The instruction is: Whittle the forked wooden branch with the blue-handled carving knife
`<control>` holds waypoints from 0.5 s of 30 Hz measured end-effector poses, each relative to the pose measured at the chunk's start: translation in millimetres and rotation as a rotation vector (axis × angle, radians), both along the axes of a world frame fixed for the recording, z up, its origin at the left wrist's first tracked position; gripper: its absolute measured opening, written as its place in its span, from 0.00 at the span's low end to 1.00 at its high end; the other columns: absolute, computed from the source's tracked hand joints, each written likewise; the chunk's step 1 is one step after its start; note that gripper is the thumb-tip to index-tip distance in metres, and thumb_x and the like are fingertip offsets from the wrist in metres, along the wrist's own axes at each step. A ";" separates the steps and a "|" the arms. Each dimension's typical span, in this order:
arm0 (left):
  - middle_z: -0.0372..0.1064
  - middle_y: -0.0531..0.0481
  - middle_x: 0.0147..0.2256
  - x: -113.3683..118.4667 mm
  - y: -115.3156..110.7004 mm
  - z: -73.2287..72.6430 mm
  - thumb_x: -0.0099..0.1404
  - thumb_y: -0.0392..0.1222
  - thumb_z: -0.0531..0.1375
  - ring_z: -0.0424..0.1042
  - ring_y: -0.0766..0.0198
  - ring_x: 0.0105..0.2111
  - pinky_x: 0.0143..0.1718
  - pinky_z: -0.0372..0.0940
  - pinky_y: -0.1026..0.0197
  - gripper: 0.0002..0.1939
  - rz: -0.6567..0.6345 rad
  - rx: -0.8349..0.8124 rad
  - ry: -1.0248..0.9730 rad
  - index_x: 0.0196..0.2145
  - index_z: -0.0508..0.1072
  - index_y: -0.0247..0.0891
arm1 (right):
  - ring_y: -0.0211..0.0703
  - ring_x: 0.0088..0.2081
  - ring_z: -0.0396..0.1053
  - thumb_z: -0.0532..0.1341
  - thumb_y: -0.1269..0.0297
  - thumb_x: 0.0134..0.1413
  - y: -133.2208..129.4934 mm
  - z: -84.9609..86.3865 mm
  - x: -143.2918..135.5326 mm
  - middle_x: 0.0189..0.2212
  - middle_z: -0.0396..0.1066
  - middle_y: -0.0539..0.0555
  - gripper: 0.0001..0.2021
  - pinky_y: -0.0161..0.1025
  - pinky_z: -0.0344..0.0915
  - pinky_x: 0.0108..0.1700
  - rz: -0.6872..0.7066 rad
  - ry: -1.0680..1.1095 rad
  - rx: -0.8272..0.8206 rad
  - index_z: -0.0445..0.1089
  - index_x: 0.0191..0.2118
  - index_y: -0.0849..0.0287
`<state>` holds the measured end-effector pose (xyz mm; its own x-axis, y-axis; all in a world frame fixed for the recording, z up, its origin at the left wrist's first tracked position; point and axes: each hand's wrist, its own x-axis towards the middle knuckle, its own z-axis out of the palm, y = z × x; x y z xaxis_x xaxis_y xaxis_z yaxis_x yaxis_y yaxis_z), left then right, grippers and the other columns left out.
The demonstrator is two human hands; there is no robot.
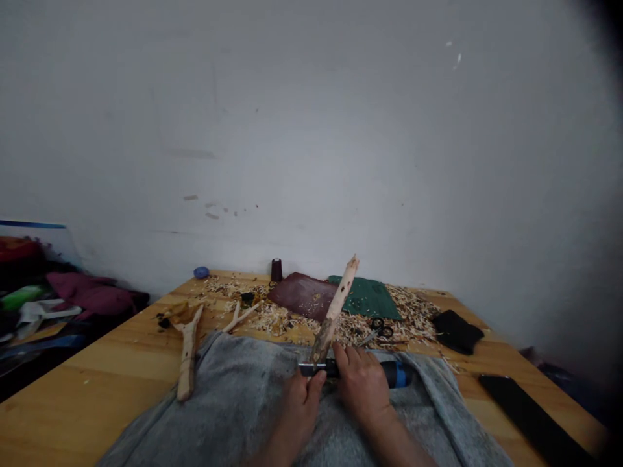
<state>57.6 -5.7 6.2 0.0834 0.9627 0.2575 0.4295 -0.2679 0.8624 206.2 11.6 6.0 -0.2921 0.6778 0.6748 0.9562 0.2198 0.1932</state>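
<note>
Your right hand grips the black, blue-banded knife; your left hand clasps the rough, pale wooden stick over the grey towel. Keep strokes shallow, blade clear of your thumb.

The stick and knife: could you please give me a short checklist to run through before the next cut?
1. Knife gripped by right hand: ok.
2. Stick steadied by left hand near its lower end: ok.
3. Left thumb out of the blade's path: cannot tell, the blade edge is hidden.
4. Grey towel under the work: ok.
5. Scissors lying among the shavings beyond the hands, apart from the stick: ok.
</note>
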 end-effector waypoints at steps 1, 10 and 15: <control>0.74 0.46 0.26 0.2 1.3 -1.4 0.65 0.51 0.47 0.71 0.59 0.27 0.31 0.63 0.60 0.20 0.012 0.014 0.021 0.31 0.72 0.36 | 0.43 0.29 0.64 0.60 0.74 0.49 0.0 0.4 0.5 0.27 0.68 0.52 0.15 0.40 0.50 0.32 0.003 -0.003 0.020 0.65 0.45 0.58; 0.76 0.43 0.27 0.6 2.7 -5.7 0.65 0.52 0.47 0.73 0.57 0.29 0.32 0.64 0.59 0.21 0.030 0.067 0.050 0.29 0.73 0.36 | 0.44 0.28 0.63 0.60 0.74 0.49 -1.9 4.4 2.1 0.26 0.67 0.52 0.15 0.41 0.50 0.32 0.014 -0.016 0.098 0.65 0.44 0.60; 0.74 0.43 0.24 -0.1 2.1 -7.4 0.65 0.54 0.47 0.72 0.56 0.27 0.29 0.61 0.58 0.22 0.079 0.060 0.092 0.27 0.71 0.37 | 0.44 0.28 0.64 0.60 0.73 0.49 -2.7 1.9 -0.3 0.26 0.68 0.52 0.15 0.40 0.51 0.32 -0.003 0.009 0.081 0.66 0.44 0.59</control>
